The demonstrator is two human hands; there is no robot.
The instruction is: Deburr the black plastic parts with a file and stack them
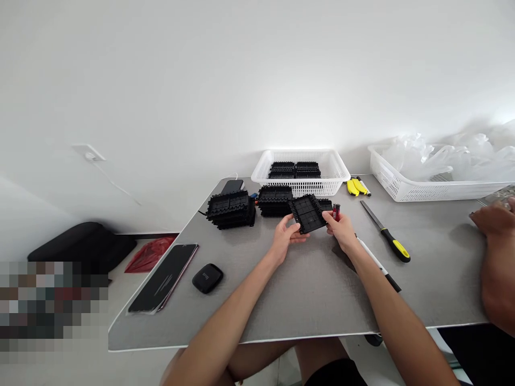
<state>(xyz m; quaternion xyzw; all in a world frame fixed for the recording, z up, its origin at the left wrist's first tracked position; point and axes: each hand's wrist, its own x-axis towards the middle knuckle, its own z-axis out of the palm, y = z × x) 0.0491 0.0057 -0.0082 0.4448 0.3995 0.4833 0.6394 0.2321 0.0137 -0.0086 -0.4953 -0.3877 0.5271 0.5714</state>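
Note:
A black plastic part [308, 213], a flat rectangle with toothed edges, is tilted above the table between my hands. My left hand [285, 236] grips its lower left edge, thumb on top. At the right edge, my right hand [340, 229] pinches the same part. Just behind my right fingers shows a small red and black object [336, 210] whose kind I cannot make out. Similar black parts stand in a stack [228, 209] to the left and another stack [274, 200] behind my left hand. A further dark part is partly hidden behind the held one.
At the wall, a white basket [300, 187] holds more black parts; a second basket [426, 192] holds plastic bags. Right lie a file [386, 233], a marker [378, 261] and yellow-handled tools [357, 186]. Left are a phone [164, 279] and black case [207, 278]. Another person's arm [499, 262] rests right.

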